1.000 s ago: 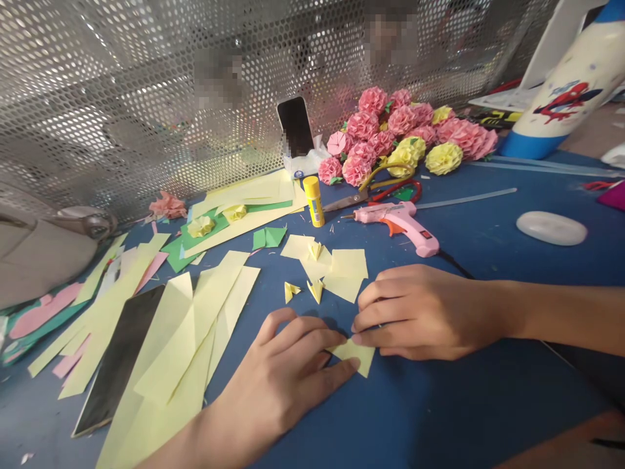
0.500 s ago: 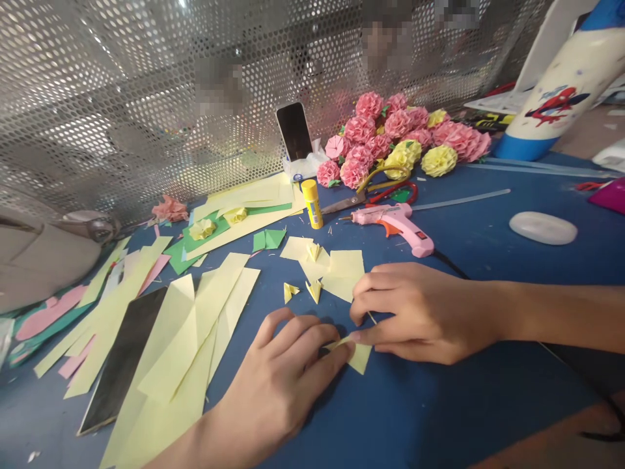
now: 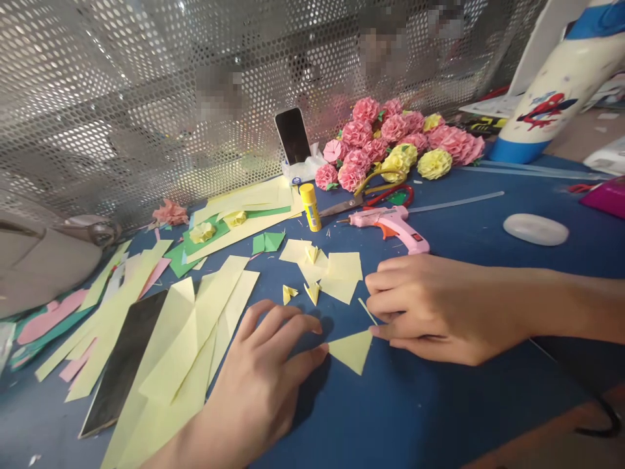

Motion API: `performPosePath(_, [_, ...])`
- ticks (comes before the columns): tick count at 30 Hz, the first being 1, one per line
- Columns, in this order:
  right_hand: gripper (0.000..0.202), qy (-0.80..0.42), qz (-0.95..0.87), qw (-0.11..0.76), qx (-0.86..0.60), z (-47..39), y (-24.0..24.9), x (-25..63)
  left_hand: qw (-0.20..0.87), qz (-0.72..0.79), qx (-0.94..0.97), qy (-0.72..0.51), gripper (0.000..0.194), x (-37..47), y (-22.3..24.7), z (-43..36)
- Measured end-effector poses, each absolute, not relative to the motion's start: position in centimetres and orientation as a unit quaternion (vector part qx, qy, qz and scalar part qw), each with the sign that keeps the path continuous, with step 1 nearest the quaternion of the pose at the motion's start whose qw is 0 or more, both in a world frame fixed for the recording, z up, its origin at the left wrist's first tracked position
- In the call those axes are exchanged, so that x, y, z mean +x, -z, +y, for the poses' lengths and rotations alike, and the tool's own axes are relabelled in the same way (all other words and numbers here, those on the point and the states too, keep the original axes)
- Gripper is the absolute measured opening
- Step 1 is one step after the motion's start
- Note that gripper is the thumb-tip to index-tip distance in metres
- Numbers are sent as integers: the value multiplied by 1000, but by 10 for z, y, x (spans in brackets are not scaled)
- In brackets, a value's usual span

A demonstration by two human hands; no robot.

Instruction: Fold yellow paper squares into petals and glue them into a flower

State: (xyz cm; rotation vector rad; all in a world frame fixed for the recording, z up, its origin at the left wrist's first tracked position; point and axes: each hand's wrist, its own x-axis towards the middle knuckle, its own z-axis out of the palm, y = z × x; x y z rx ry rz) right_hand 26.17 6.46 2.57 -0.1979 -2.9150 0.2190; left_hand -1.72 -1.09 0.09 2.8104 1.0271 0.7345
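Note:
A folded pale yellow paper triangle (image 3: pixel 352 350) lies on the blue tabletop between my hands. My left hand (image 3: pixel 276 371) is open, its thumb tip at the triangle's left corner and the other fingers arched apart above the table. At the right corner, the curled fingers and thumb of my right hand (image 3: pixel 434 309) close on the paper. A thin pale strip (image 3: pixel 366 309) pokes out beside those fingertips. Just beyond are flat yellow paper squares (image 3: pixel 342 273) and several small folded yellow pieces (image 3: pixel 312 293).
Long yellow paper strips (image 3: pixel 215 326) and a dark flat slab (image 3: pixel 124 365) lie left. Behind stand a glue stick (image 3: pixel 311 207) and a phone (image 3: pixel 293 137), near scissors (image 3: pixel 342 207), a pink glue gun (image 3: pixel 390 225) and paper flowers (image 3: pixel 390 140). A bottle (image 3: pixel 541 98) stands right.
My left fingers have lifted and spread away from the paper, leaving the thumb at its corner. My right hand has shifted slightly right, so the folded triangle now shows whole.

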Motion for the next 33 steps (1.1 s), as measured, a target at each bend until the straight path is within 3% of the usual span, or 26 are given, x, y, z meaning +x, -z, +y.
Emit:
performPosePath(9, [32,-82,-987,126,-54,66,-23,260,-23,298,946,-127,45,-3,1,-8])
performPosePath(14, [34,-56,-981,176,-61,68,-10,259,-24,302,937,-174,34,-9,-3,-6])
performPosePath(21, [41,-59,-971,207,-100,65,14,249,-9,291,930,-225,35,-24,-3,-9])
performPosePath(27, [30,-70,-968,209,-123,63,17,243,62,310,909,-270,39,-20,2,-12])
performPosePath(33, [20,-142,-952,226,-149,60,15,242,44,311,923,-223,42,-10,6,-14])
